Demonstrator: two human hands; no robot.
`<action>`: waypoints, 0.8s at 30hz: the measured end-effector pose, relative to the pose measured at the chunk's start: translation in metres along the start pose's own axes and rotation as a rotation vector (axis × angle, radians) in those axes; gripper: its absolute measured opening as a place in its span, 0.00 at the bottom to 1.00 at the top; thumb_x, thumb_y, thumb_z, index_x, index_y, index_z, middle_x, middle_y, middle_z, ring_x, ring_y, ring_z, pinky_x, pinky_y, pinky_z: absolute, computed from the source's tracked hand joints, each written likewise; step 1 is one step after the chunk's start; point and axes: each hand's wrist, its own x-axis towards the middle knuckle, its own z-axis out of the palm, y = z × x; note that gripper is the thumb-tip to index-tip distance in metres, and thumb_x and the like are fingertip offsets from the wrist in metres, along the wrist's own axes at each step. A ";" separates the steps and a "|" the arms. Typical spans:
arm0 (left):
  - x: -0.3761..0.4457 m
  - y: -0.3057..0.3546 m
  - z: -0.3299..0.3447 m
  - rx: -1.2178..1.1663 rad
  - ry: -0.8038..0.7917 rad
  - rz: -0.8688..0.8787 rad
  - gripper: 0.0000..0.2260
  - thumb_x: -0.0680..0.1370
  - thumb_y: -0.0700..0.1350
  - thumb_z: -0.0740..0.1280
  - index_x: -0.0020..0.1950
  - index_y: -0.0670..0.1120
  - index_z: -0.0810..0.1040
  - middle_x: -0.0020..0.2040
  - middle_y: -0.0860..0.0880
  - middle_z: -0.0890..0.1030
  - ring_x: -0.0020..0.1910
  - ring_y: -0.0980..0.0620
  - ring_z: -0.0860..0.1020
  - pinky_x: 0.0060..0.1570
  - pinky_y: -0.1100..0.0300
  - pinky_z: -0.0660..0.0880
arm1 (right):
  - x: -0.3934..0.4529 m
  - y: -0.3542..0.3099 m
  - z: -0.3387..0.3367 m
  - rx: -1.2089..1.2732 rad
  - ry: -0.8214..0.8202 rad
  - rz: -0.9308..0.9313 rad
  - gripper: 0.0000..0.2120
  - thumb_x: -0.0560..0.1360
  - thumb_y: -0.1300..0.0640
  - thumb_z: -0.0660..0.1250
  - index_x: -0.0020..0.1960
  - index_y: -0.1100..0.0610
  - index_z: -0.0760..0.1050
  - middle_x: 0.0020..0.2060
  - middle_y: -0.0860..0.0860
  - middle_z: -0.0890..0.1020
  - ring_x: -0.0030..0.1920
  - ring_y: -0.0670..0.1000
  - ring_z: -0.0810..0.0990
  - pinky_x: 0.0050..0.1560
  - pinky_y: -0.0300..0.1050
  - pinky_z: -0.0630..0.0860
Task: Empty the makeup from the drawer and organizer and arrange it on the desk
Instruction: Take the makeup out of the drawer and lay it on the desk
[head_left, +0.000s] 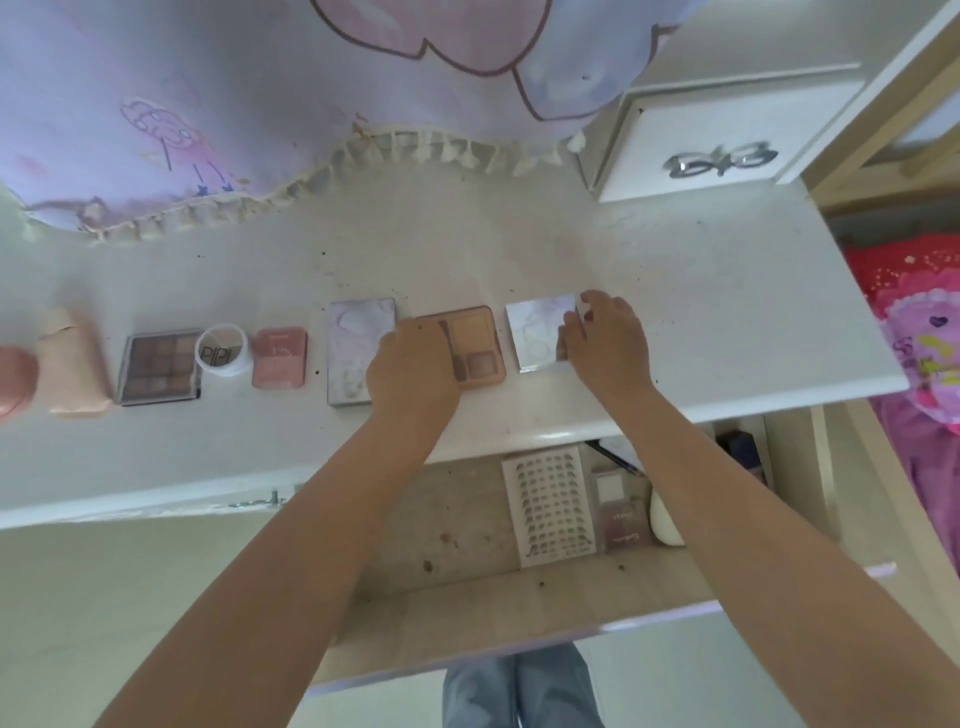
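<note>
White desk (701, 291) is filling most of the view, with a frilled lilac cloth (208, 104) hanging over its back edge and a small white cabinet (717, 145) standing at its far right corner. Makeup is lying along the desk in a single row: from the left, a round pink case (13, 382), a pale peach tube (72, 364), a dark eyeshadow palette (161, 366), a small white jar (222, 351), a coral compact (279, 357), a marbled palette (356, 343), a tan palette (475, 345) and a white marbled square compact (537, 330).

The left hand (415, 364) is resting with curled fingers across the gap between the marbled palette and the tan palette, touching both; whether it is gripping either one cannot be told. The right hand (605, 338) is holding the right edge of the white marbled square compact, fingers bent over it, with the compact flat on the desk.

Below the desk edge, between the two forearms, the drawer (467, 587) is standing open, with a white card of false lashes (548, 506), a pinkish box (621, 514) and a white egg-shaped sponge (667, 522) lying at its right side.
</note>
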 end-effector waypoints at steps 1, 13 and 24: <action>-0.010 -0.001 0.005 0.014 0.067 0.058 0.12 0.77 0.35 0.59 0.60 0.39 0.71 0.59 0.42 0.73 0.57 0.45 0.73 0.45 0.58 0.70 | -0.005 0.005 -0.003 0.021 0.016 -0.011 0.15 0.77 0.59 0.58 0.61 0.65 0.70 0.54 0.62 0.76 0.53 0.60 0.75 0.51 0.46 0.69; -0.076 0.006 0.151 0.014 -0.253 0.503 0.19 0.78 0.43 0.56 0.70 0.43 0.63 0.69 0.46 0.67 0.69 0.48 0.64 0.69 0.55 0.63 | -0.140 0.121 0.002 -0.166 -0.262 -0.179 0.11 0.60 0.71 0.72 0.42 0.63 0.80 0.34 0.57 0.83 0.32 0.56 0.82 0.33 0.46 0.78; -0.041 0.020 0.181 0.200 -0.289 0.289 0.30 0.78 0.48 0.61 0.74 0.41 0.51 0.73 0.44 0.57 0.72 0.45 0.56 0.70 0.53 0.56 | -0.129 0.139 0.050 -0.480 -0.618 0.143 0.19 0.74 0.62 0.60 0.65 0.61 0.65 0.64 0.57 0.68 0.63 0.56 0.67 0.55 0.47 0.69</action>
